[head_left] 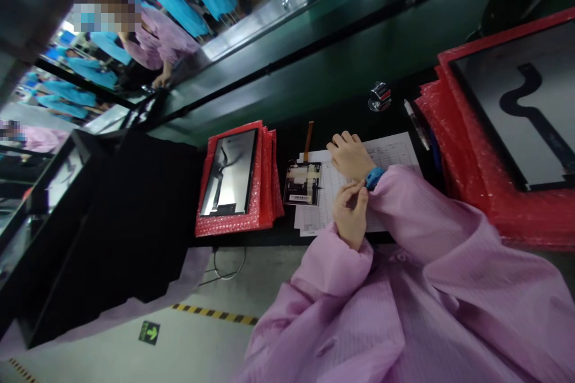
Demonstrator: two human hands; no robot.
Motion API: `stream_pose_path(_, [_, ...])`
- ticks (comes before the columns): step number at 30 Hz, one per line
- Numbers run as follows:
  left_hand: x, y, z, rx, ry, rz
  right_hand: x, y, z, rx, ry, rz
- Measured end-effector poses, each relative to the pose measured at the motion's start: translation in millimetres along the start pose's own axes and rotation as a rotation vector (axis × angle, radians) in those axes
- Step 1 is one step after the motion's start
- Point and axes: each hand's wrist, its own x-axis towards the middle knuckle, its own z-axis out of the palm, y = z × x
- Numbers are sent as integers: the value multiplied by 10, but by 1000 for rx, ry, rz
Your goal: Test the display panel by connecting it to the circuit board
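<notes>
Left hand [351,213] pinching blue wristband [374,178] | right hand [350,155] on form sheet [395,152]

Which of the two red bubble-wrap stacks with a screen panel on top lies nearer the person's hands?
The left stack, just beyond the small module beside the paper form. The other stack lies at the frame's right edge.

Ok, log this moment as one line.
left hand: fingers at blue wristband | right hand: resting on paper form | beside: small display module

green floor sign [149,332]: arrow only; form sheet [386,155] print unreadable.
</notes>
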Motion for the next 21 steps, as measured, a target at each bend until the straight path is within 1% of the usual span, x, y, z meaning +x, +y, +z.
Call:
stream_pose_path(3, [15,-25,26,-67,-13,-84,-2,-8,-24,5,-15,3])
stream_pose_path(8, [52,-9,29,19,-40,-22,-12,-5,-46,9,-21,-3])
stream_pose_path(10, [60,3,22,-7,-46,-33,-14,0,-40,14,-24,-8])
stream_pose_path(14, [67,23,17,-114,-54,-103,-9,1,-37,23,-34,-12])
stream_pose_path(17, [58,44,5,-167,-94,-169,-21,-16,-108,24,-48,-3])
stream_pose_path(18, [46,58,-6,-161,-118,-159,-38,-24,-154,23,-49,3])
stream_pose_path(19, [25,76,-22,-137,-143,-119,-65,-33,-209,16,-48,9])
stream_pose_path(21, [-45,125,-62,-43,-192,43,-163,-54,-339,25,-11,24])
